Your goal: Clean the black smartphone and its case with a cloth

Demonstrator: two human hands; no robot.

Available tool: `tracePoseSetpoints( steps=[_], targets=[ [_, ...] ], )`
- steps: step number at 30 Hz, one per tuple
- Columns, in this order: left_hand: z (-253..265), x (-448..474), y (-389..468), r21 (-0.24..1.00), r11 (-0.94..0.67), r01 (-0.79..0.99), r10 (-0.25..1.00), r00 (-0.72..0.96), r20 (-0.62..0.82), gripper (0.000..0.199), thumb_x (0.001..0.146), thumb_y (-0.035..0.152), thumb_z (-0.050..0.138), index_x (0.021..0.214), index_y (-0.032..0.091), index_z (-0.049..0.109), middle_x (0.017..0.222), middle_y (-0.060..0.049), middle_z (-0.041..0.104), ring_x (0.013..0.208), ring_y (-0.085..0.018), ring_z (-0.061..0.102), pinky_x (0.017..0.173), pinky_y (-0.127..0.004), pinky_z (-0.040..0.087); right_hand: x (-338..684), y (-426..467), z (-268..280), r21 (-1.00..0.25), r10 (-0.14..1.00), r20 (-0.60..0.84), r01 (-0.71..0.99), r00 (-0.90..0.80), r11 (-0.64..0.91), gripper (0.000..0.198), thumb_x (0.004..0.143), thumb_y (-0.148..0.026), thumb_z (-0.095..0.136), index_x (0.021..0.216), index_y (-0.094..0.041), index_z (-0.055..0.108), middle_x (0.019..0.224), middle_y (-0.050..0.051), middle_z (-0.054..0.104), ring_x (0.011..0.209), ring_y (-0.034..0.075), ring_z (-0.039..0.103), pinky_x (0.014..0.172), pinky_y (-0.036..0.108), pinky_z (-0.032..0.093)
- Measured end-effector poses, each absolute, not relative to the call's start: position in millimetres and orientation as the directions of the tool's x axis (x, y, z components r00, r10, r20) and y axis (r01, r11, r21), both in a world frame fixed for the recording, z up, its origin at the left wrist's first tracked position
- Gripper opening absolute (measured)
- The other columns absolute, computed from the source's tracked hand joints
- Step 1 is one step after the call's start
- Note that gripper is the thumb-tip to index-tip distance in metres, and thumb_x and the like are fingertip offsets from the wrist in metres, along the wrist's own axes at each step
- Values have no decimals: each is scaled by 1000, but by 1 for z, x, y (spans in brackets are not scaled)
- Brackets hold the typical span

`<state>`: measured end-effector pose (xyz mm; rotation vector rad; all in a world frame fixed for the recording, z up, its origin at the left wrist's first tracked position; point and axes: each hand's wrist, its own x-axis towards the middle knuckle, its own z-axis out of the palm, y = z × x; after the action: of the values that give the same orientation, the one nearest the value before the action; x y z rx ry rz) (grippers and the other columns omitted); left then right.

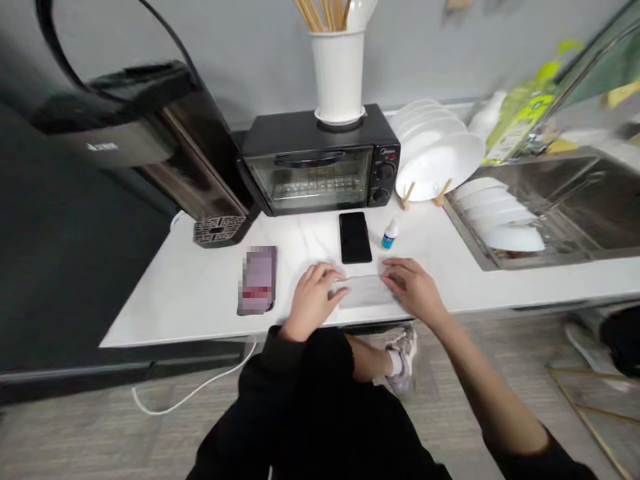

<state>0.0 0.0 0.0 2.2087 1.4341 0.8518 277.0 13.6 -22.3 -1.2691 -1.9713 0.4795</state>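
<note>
The left hand sits near six o'clock in the view, back upward, its fingers bent and aimed toward one o'clock. Its thumb reaches toward two, parted from the fingertips. A dark sleeve covers the left forearm up to the wrist. The right hand lies toward four o'clock, fingertips toward ten; whether they pinch is unclear. The bare right forearm slants in from five o'clock. Both hands stand apart, fingertips facing inward.
</note>
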Motion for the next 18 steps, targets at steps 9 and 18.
tracePoseSetpoints(
  steps=[9, 18],
  targets=[
    [3, 2, 12, 732, -351, 584, 936, 254, 245, 15, 89, 18, 77, 103, 22, 73, 84, 3, 72, 75, -12, 66, 75, -24, 52, 278, 14, -12, -753, 918, 363, 529, -162, 391, 19, 98, -39, 66, 102, -22, 73, 95, 4, 78, 84, 19, 73, 80, 32, 62],
    [9, 2, 18, 730, -340, 593, 940, 244, 240, 10, 92, 31, 77, 88, 22, 77, 86, 0, 80, 79, -16, 72, 75, -26, 51, 271, 22, -9, -794, 937, 340, 508, -86, 334, 26, 95, -45, 69, 93, -21, 78, 91, 6, 81, 80, 22, 76, 66, 31, 60]
  ],
)
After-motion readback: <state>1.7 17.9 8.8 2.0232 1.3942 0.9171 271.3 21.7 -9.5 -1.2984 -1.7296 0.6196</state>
